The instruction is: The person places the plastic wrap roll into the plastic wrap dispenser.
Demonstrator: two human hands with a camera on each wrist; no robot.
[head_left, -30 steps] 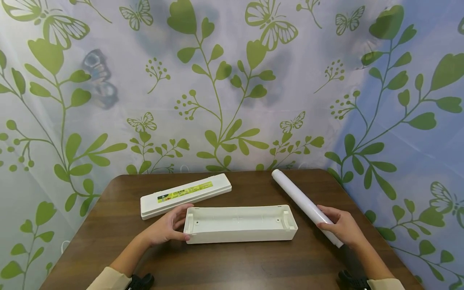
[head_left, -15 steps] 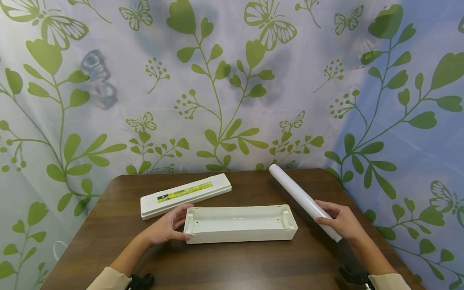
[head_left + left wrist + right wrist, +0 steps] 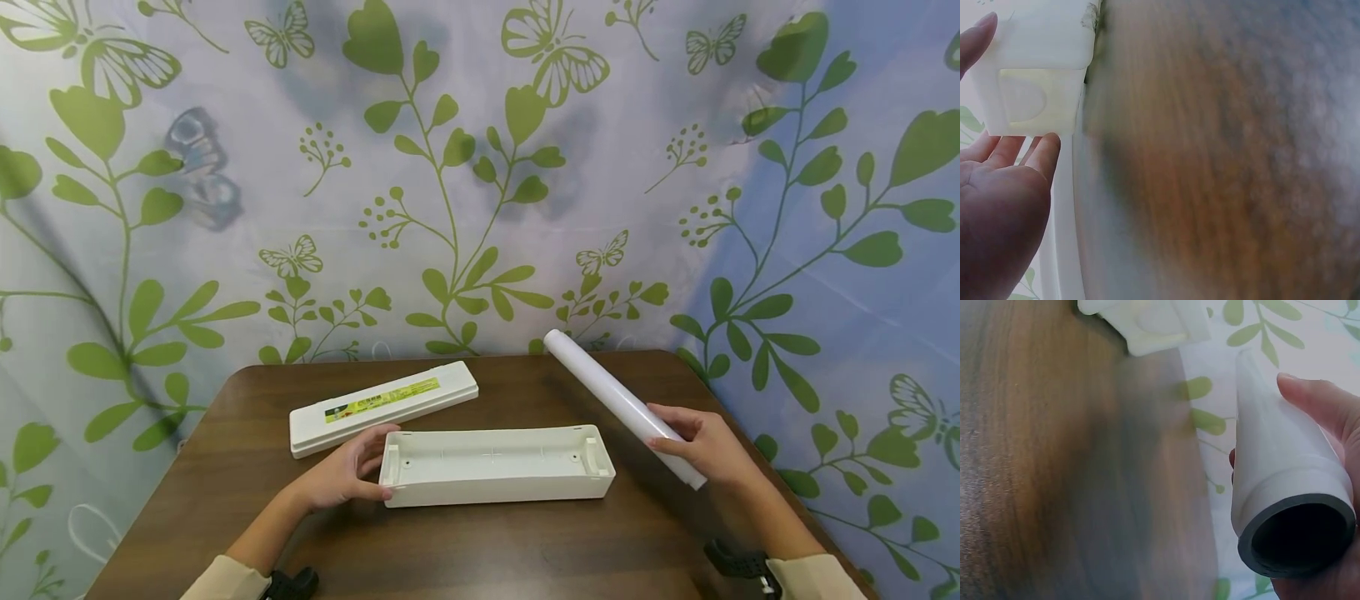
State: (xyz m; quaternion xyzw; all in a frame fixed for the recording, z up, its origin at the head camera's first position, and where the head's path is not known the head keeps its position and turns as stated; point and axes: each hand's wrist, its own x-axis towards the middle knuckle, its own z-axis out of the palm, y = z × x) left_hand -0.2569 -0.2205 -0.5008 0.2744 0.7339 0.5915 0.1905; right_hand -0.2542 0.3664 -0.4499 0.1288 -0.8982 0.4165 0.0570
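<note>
A long white plastic dispenser box lies lidless in the middle of the table, its hollow side up. At its left end my left hand holds it, thumb at the near corner and fingers behind. The left wrist view shows the box's end wall between thumb and fingers. My right hand grips the lower end of a glossy white roll of plastic wrap, slanted and lifted off the table to the right of the box. Its hollow end with a dark rim faces the right wrist camera.
Behind the box, to the left, lies a white lid with a yellow-green label. The brown wooden table ends at a curtain printed with green leaves and butterflies.
My right hand has raised the roll off the table and brought it slightly left, its far end rising. The left hand and box have stayed in place.
</note>
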